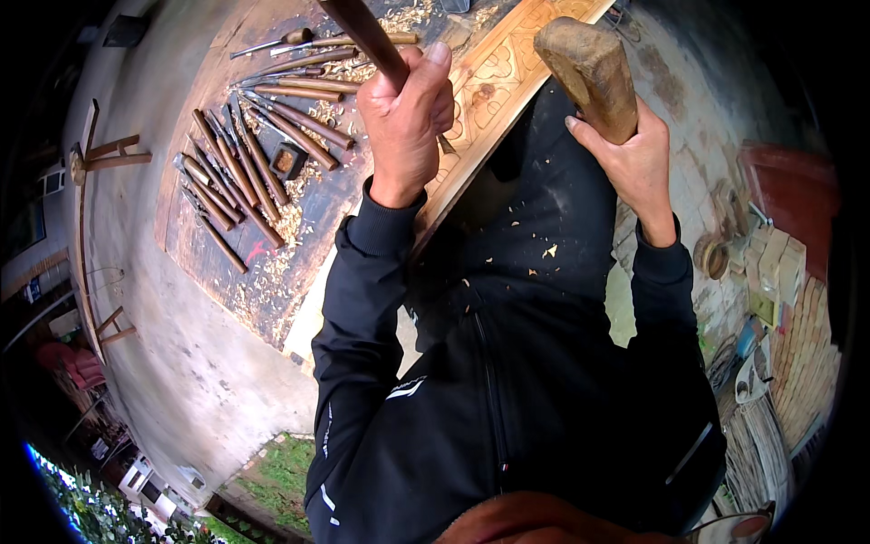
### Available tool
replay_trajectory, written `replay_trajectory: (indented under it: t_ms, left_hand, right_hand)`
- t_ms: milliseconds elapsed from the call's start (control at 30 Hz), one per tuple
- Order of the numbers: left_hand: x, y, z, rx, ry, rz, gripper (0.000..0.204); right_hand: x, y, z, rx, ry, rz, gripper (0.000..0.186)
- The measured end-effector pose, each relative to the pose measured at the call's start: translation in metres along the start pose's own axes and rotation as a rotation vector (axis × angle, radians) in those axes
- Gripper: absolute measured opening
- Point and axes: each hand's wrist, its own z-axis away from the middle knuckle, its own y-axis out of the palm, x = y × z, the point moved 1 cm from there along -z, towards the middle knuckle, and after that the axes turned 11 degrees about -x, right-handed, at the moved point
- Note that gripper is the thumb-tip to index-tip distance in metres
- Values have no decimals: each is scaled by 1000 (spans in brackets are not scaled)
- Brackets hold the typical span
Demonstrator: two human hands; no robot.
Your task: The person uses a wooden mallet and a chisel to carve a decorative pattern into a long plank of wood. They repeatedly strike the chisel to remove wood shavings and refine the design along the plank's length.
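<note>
My left hand [405,122] is closed round the dark wooden handle of a chisel [367,38], held upright over a carved board [494,91]. The chisel's metal end shows just below the fist, by the board's near edge; I cannot tell whether it touches the wood. Raised to the right of the board, my right hand [632,163] grips a thick, worn wooden mallet [589,77], its blunt head pointing up and away. Curved floral outlines are cut into the pale board, which runs diagonally along the right edge of the workbench.
Several carving chisels [245,159] with brown handles lie on the workbench [231,290] at left, around a small dark square box [288,161]. Wood shavings [290,222] are scattered about. A wooden sawhorse-like frame [80,218] stands far left. Stacked wooden pieces [807,354] lie at right.
</note>
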Motion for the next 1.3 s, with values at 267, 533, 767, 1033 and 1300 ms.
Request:
replay_trajectory:
  t_ms: [267, 533, 767, 1033, 1300]
  left_hand:
    - [2, 8, -2, 80, -17, -108, 36]
    - [3, 7, -3, 126, -20, -108, 36]
    - [3, 5, -3, 172, -21, -98, 37]
    - [4, 10, 0, 190, -65, -163, 38]
    - [11, 25, 16, 273, 33, -427, 33]
  right_hand:
    - [2, -7, -3, -15, -55, 58, 51]
    - [4, -5, -4, -16, -72, 31, 50]
    - [3, -5, -4, -26, -78, 38, 49]
    - [3, -6, -3, -31, -70, 41, 49]
    - [60, -48, -19, -206, -271, -140, 31]
